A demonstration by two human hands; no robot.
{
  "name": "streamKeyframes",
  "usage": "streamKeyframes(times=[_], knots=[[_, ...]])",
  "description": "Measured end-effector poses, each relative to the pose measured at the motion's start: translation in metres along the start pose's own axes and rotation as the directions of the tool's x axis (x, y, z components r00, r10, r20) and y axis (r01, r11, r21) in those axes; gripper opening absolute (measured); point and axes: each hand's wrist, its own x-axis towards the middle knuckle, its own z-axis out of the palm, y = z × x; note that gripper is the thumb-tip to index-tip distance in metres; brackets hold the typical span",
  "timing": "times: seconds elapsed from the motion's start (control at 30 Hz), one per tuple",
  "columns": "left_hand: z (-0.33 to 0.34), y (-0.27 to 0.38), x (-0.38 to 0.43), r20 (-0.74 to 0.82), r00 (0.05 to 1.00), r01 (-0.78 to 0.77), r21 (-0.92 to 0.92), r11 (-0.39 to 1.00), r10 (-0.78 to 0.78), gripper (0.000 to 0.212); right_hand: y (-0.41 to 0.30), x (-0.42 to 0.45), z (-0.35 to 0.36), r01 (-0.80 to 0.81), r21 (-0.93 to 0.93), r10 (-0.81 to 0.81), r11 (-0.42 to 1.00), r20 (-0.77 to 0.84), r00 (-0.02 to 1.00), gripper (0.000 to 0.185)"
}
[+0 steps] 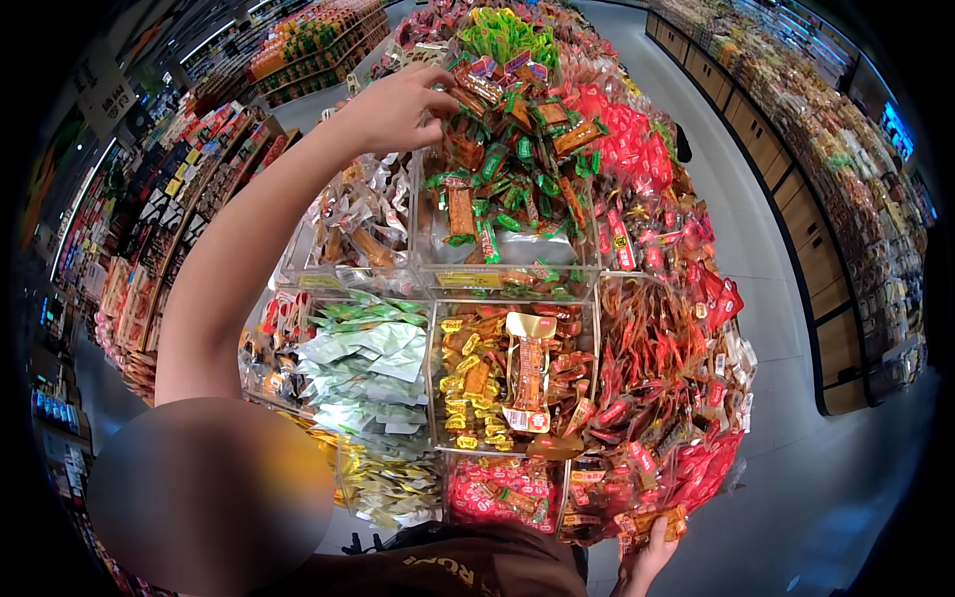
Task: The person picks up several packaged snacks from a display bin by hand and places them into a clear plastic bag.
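Observation:
My left hand (418, 108) reaches over the upper bin of green-ended snack packets (515, 160), fingers bent and apart, beside the packets at the bin's left edge; no packet shows in it. My right hand (647, 556), low at the right, grips orange-brown wrapped snacks (650, 524) beside the display's lower corner. Between the hands, a clear plastic bin holds yellow-ended packets and a larger gold-and-clear snack pack (530, 373). Pale green packets (365, 366) fill the bin to its left, and red-brown packets (645, 336) are heaped at its right.
Clear bin walls (515, 270) divide the display. Pink-red packets (623, 138) lie at the upper right. A wood-fronted counter (791, 179) loaded with packaged goods stands across the tiled aisle (735, 186). Stocked shelves (201, 179) stand at the left. A blurred patch covers the lower left.

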Motion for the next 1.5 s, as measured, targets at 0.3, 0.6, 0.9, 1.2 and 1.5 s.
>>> streamKeyframes(times=[0.3, 0.6, 0.9, 1.2, 1.5], knots=[[0.011, 0.03, -0.017, 0.094, 0.996, 0.027, -0.258, 0.966, -0.002, 0.052, -0.006, -0.005, 0.009, 0.005, 0.018, -0.004, 1.0, -0.058, 0.998, 0.027], [-0.011, 0.055, -0.036, 0.283, 0.959, 0.043, -0.151, 0.988, 0.001, 0.097, -0.006, -0.007, 0.01, -0.01, 0.0, 0.01, 1.0, -0.027, 1.0, 0.03], [0.019, 0.088, -0.047, 0.273, 0.96, 0.073, -0.015, 0.997, -0.066, 0.105, -0.006, -0.004, 0.009, 0.002, 0.007, -0.002, 1.0, 0.0, 1.0, 0.033], [0.001, 0.09, -0.055, 0.271, 0.918, -0.263, -0.129, 0.956, 0.289, 0.067, -0.002, -0.005, 0.004, -0.014, 0.033, 0.015, 0.999, -0.042, 0.999, 0.036], [0.033, 0.069, -0.049, 0.043, 0.968, -0.236, -0.18, 0.955, 0.247, 0.038, 0.0, -0.002, 0.002, 0.02, 0.03, -0.019, 0.999, -0.016, 1.0, 0.031]])
